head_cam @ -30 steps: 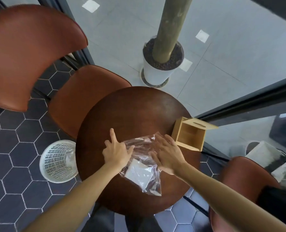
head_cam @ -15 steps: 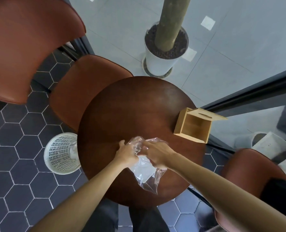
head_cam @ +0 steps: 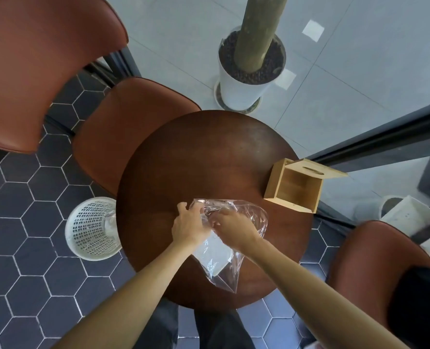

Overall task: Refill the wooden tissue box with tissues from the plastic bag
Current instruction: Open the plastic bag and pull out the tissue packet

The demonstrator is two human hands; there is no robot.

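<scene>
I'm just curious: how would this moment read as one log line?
step: opening bag | left hand, right hand: gripping plastic bag mouth | tissues: inside bag | wooden box: open, empty

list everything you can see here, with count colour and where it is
table: 1, dark brown, round, centre
box: 1, light wood, open and empty, table's right edge
lid: 1, light wood with a slot, tilted at the box's far side
bag: 1, clear plastic, held up over the table's near side
tissues: white stack, count unclear, inside the bag
chairs: 3, reddish brown, two at left, one at lower right
bin: 1, white, perforated, on the floor left of the table
planter: 1, white, holding a trunk, beyond the table
floor: dark hexagon tiles
left hand: 1, grip on the bag's top
right hand: 1, grip on the bag's top
</scene>
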